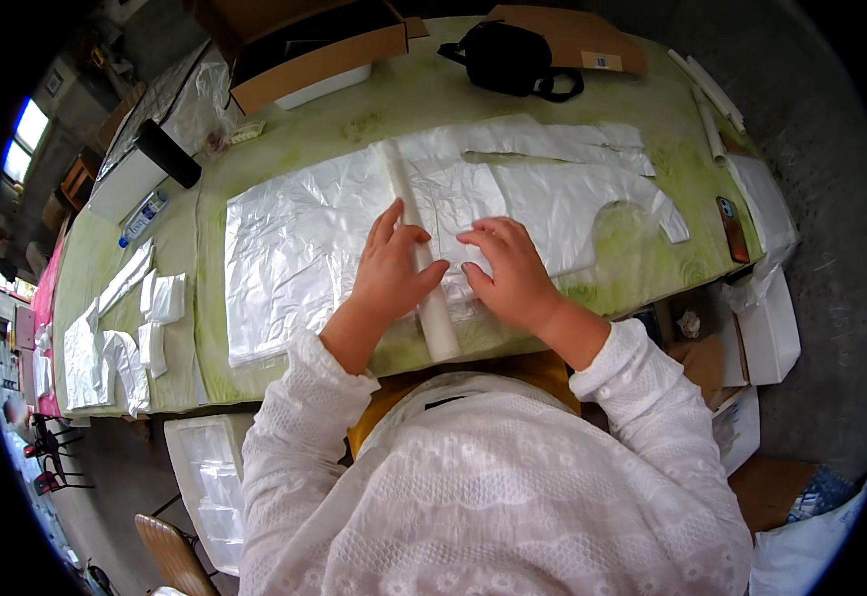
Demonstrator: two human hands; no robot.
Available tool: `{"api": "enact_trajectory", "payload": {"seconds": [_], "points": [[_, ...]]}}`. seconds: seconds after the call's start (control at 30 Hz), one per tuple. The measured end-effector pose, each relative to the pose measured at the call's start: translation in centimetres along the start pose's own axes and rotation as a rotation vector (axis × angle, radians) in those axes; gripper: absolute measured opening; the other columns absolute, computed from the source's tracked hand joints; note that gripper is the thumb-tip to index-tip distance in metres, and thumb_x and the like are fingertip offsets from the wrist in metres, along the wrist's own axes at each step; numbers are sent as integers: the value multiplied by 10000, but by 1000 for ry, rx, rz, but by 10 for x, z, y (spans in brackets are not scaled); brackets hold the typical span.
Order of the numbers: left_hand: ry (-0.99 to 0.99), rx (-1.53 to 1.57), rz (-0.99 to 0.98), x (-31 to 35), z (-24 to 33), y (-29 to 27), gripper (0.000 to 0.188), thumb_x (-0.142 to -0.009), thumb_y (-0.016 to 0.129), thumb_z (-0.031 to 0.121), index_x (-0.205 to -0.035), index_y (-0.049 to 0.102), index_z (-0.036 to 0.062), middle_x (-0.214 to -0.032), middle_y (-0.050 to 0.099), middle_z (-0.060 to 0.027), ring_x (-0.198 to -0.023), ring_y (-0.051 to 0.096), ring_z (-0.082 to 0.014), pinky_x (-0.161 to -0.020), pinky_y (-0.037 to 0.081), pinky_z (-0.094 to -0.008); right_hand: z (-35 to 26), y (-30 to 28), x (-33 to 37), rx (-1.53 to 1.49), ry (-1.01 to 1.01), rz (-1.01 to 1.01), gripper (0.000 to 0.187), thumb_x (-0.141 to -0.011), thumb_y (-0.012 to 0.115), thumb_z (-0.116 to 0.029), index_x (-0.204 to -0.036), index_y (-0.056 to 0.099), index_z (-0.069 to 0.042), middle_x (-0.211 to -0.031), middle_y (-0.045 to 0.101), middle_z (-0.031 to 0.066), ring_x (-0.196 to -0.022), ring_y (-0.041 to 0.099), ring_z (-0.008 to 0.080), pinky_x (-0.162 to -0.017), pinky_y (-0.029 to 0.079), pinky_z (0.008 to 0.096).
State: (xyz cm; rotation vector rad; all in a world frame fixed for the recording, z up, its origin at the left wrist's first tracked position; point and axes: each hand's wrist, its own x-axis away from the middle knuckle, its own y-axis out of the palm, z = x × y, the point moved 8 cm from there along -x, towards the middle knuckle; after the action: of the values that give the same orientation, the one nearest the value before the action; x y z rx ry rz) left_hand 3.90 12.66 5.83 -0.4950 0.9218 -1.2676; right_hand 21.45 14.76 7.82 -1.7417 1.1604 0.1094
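Observation:
A long whitish roll (pixel 437 320) lies across a stack of thin white plastic bags (pixel 289 238), which are spread flat in front of me. Their handle-shaped ends (pixel 642 189) point right. My left hand (pixel 386 270) is at the roll's left side, fingers and thumb spread, with the fingertips at its surface. Right of the roll, my right hand (pixel 511 273) hovers over or rests on the plastic; its fingers are bent and apart, with nothing visible between them. Whether its fingertips touch the film I cannot tell.
Cut plastic pieces (pixel 106 348) lie at the left of the green-covered table (pixel 354 124). A bottle (pixel 144 219), a black cylinder (pixel 167 154) and an open cardboard box (pixel 319 65) stand beyond. A black bag (pixel 508 60) is at the back, a phone (pixel 732 229) at the right edge.

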Motion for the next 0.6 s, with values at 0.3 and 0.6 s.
{"api": "enact_trajectory", "payload": {"seconds": [0.3,0.6], "points": [[-37,175,58,30,-33,-3,480,-830,710,226,-1306,658,180,-1556,408,-249,-1267,544,-380,-1108,408,-478,56,80,-81,397,186,-183,566,-855,742,-450,-1377,622,-267,-1642,203,232,-1509,125,504,-1189,147,675],[-98,138,51,33,-30,-7,460,-827,699,229,-1284,677,180,-1561,413,-222,-1280,539,-363,-1133,383,-469,164,32,-139,560,759,-204,749,-893,568,-647,-1517,489,-241,-1685,186,141,-1542,92,453,-1211,88,665]]}}
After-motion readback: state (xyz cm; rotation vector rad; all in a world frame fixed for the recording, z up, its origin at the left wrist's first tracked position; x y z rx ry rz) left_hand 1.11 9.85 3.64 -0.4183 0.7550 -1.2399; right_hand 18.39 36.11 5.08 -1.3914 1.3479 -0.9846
